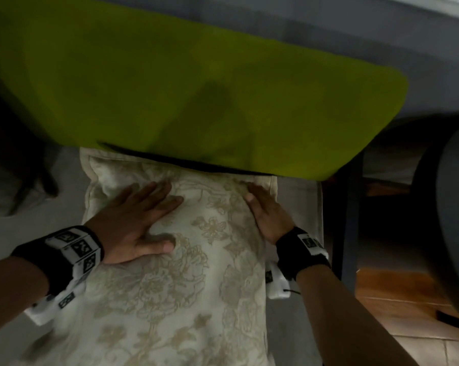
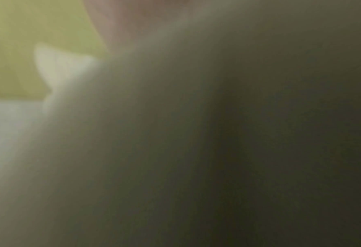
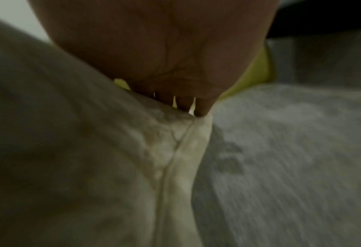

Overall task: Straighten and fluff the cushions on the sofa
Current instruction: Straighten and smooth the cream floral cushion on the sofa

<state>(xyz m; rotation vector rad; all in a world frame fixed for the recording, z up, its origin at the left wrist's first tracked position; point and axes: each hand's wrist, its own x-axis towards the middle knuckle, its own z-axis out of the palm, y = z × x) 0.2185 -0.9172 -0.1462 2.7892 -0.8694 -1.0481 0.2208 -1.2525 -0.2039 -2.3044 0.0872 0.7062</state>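
Note:
A cream cushion (image 1: 175, 281) with a beige floral pattern lies flat on the grey sofa seat (image 1: 297, 204), its far edge tucked under a lime-green cushion (image 1: 196, 83) that leans against the back. My left hand (image 1: 141, 220) presses flat on the cream cushion's upper left, fingers spread. My right hand (image 1: 265, 210) lies with straight fingers along its upper right edge. In the right wrist view the palm (image 3: 164, 50) bears down on the cushion's seam (image 3: 175, 150), with the green cushion (image 3: 257, 75) behind. The left wrist view is a blur of cream fabric (image 2: 175, 133).
The sofa's dark right end (image 1: 342, 207) drops to a wooden floor (image 1: 397, 286). A grey rounded object (image 1: 455, 207) stands at the far right. A dark shape (image 1: 30, 186) lies on the seat at the left. Grey sofa back (image 1: 381, 35) runs behind the green cushion.

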